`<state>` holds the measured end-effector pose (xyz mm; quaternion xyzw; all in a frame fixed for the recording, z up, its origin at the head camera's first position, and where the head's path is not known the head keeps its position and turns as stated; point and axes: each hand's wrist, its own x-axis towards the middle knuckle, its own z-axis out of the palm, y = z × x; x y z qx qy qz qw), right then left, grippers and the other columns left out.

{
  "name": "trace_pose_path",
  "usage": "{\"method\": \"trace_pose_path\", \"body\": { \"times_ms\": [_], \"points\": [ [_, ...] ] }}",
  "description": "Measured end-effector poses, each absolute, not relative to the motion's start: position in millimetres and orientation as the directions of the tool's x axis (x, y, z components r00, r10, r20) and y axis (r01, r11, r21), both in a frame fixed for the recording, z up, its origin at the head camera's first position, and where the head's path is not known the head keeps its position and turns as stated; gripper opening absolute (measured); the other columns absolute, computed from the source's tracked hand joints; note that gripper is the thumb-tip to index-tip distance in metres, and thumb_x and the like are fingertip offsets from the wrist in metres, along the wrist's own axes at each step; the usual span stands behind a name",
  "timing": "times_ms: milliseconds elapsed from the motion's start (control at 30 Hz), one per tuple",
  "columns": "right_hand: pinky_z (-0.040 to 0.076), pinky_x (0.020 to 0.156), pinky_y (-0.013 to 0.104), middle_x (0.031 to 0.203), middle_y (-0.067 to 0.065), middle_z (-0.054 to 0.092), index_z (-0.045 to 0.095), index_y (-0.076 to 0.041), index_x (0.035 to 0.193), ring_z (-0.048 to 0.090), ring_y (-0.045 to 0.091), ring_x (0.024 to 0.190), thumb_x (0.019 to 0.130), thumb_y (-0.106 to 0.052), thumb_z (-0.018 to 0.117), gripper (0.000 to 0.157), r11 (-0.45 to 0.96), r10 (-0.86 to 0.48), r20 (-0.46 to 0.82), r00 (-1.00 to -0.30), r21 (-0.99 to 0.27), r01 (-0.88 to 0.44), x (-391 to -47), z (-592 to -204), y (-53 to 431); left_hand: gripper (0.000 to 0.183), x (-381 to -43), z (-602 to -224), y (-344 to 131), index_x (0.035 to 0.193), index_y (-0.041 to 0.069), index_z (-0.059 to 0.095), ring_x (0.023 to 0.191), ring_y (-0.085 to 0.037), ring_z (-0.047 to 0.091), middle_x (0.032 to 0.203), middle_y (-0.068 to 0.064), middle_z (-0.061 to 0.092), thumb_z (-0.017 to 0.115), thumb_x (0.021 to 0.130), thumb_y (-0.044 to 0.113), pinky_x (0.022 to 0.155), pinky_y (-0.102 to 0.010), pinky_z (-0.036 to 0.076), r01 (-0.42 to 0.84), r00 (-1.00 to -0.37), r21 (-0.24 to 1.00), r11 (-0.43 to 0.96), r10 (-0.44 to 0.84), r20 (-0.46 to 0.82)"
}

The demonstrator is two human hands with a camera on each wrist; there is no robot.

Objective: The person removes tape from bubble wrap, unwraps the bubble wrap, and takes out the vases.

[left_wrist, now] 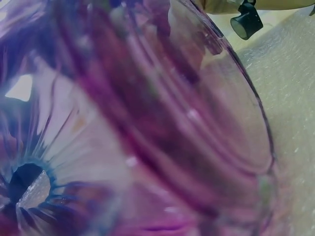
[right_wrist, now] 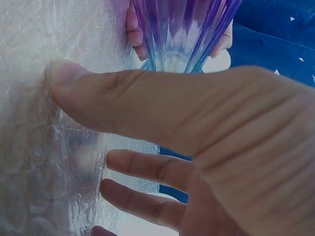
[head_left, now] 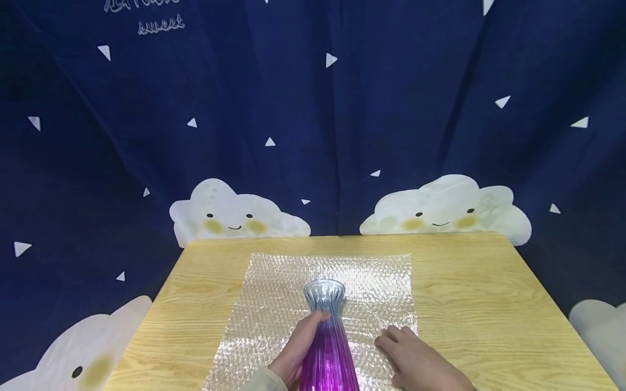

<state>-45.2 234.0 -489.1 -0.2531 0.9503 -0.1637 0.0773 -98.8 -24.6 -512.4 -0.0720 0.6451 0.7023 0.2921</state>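
A tall ribbed glass vase (head_left: 329, 347), clear bluish at its flared rim and purple lower down, is held over the bubble wrap. My left hand (head_left: 300, 347) grips it below the rim, thumb across the near side. In the left wrist view the purple glass of the vase (left_wrist: 162, 147) fills most of the picture, blurred. My right hand (head_left: 418, 358) is by the right side of the bubble wrap (head_left: 274, 293). The right wrist view has its thumb (right_wrist: 123, 105) and fingers (right_wrist: 147, 201) apart, their tips at the wrap (right_wrist: 29, 162).
A light wooden table (head_left: 489, 293) lies under the sheet of wrap, with bare wood on both sides. Behind it hangs a dark blue curtain (head_left: 401, 108) printed with white triangles and smiling clouds. A small dark object (left_wrist: 246, 22) shows at the top of the left wrist view.
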Motion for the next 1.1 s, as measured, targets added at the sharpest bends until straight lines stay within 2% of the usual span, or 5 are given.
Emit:
{"method": "trace_pose_path", "body": {
  "times_ms": [233,467,733,933,1100],
  "points": [
    [0.057,0.079,0.032,0.112,-0.009,0.058,0.062,-0.018,0.118,0.053,0.011,0.095,0.06,-0.013,0.078,0.061,0.828,-0.499,-0.038,-0.866,-0.317,-0.463,-43.3,-487.1,232.9,0.063,-100.1,-510.0,-25.2,0.129,0.004,0.044,0.088,-0.021,0.065,0.101,-0.008,0.06,0.056,0.088,0.05,0.079,-0.04,0.059,-0.496,-0.822,0.868,-0.002,0.325,-0.469],
    [0.057,0.081,0.035,0.113,-0.008,0.059,0.062,-0.018,0.119,0.054,0.012,0.096,0.06,-0.012,0.078,0.061,0.837,-0.485,-0.042,-0.874,-0.313,-0.449,-42.5,-486.0,231.6,0.077,-100.9,-510.9,-25.0,0.14,0.0,0.036,0.089,-0.023,0.068,0.103,-0.01,0.063,0.059,0.089,0.053,0.081,-0.045,0.061,-0.489,-0.822,0.872,-0.038,0.356,-0.445],
    [0.057,0.085,0.038,0.116,-0.006,0.059,0.061,-0.018,0.121,0.055,0.015,0.1,0.062,-0.022,0.084,0.064,0.837,-0.492,-0.055,-0.869,-0.303,-0.455,-42.7,-486.4,232.3,0.069,-101.5,-514.2,-25.7,0.138,0.004,0.038,0.087,-0.021,0.066,0.102,-0.007,0.061,0.057,0.09,0.05,0.08,-0.042,0.06,-0.501,-0.817,0.862,-0.077,0.371,-0.441],
    [0.057,0.082,0.038,0.118,-0.002,0.06,0.061,-0.017,0.121,0.055,0.017,0.098,0.06,-0.016,0.082,0.065,0.832,-0.495,-0.057,-0.867,-0.316,-0.455,-41.7,-486.2,232.1,0.065,-102.2,-516.6,-26.3,0.135,0.004,0.041,0.084,-0.02,0.067,0.099,-0.006,0.062,0.056,0.09,0.049,0.079,-0.041,0.06,-0.497,-0.818,0.865,-0.068,0.369,-0.441],
    [0.058,0.083,0.038,0.119,-0.002,0.06,0.061,-0.017,0.121,0.055,0.017,0.099,0.061,-0.015,0.081,0.064,0.837,-0.489,-0.062,-0.87,-0.313,-0.448,-41.6,-486.2,230.2,0.069,-102.3,-516.6,-28.1,0.137,0.002,0.037,0.084,-0.02,0.067,0.099,-0.007,0.062,0.055,0.09,0.049,0.078,-0.041,0.061,-0.501,-0.811,0.862,-0.069,0.386,-0.44]
  ]
}}
